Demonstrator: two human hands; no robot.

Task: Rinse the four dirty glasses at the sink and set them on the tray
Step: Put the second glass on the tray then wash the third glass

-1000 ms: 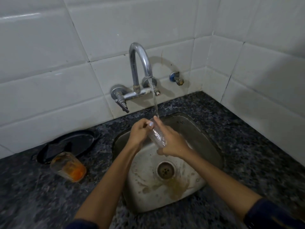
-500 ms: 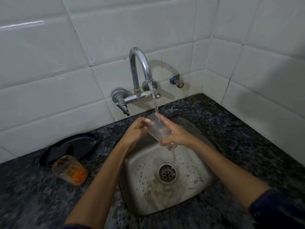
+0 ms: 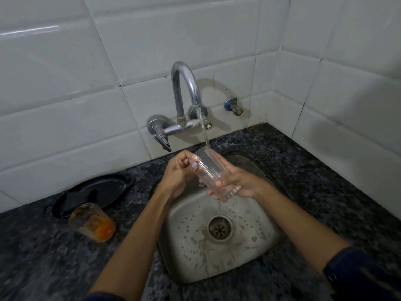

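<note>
A clear ribbed glass (image 3: 209,170) tilts under the running tap (image 3: 184,88), its mouth up and to the left, over the steel sink (image 3: 256,253). My right hand (image 3: 240,183) grips its lower body from below. My left hand (image 3: 178,172) holds the rim, thumb on the outside wall. Water streams into the mouth and drips off the base toward the drain (image 3: 219,228). A second glass (image 3: 92,222), smeared with orange residue, stands on the counter left of the sink. A black tray (image 3: 108,192) lies behind it against the wall.
Dark speckled stone counter (image 3: 325,192) surrounds the sink on all sides. White tiled walls meet in a corner at the right. A small valve (image 3: 234,106) juts from the wall right of the tap, and the tap's lever (image 3: 161,140) points down at the left.
Both hands have raised the glass closer to the spout and tipped its mouth up into the stream. The orange water in the sink has washed away.
</note>
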